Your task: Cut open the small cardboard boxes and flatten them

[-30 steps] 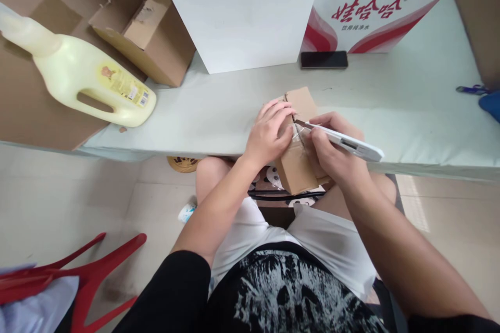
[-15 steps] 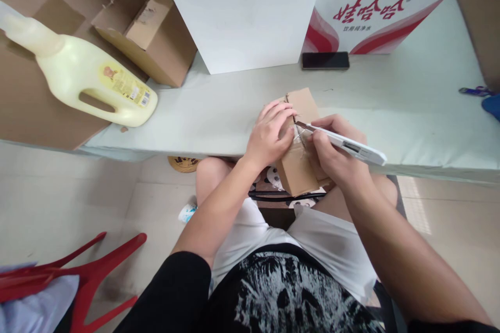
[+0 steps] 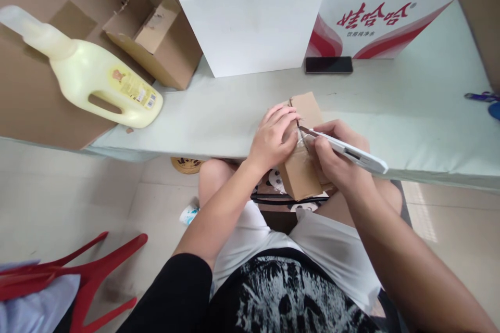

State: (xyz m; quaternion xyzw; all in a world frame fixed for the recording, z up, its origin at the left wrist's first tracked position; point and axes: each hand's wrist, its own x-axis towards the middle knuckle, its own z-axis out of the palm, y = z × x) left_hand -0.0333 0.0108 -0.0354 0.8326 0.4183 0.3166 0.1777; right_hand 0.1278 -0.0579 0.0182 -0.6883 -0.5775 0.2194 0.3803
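A small brown cardboard box (image 3: pixel 302 174) lies at the table's front edge, its near end jutting out over my lap. My left hand (image 3: pixel 273 138) grips it from the left, fingers pressed over the top. In my right hand (image 3: pixel 339 151) is a white utility knife (image 3: pixel 357 156), held like a pen. Its blade tip meets the box along a ragged cut seam, close to my left fingertips. Clear tape shows on the box beside the blade. My right palm hides part of the box's right side.
Behind the hands, a black phone (image 3: pixel 328 65) lies before white cartons (image 3: pixel 253 31). A yellow detergent bottle (image 3: pixel 105 80) and an open brown carton (image 3: pixel 167 47) stand left on the cloth-covered table (image 3: pixel 410 130). A red chair (image 3: pixel 89 270) is at lower left.
The whole view has shifted slightly, everything sitting a little lower and further right. Both hands keep their hold, and the blade stays at the seam with hardly any movement.
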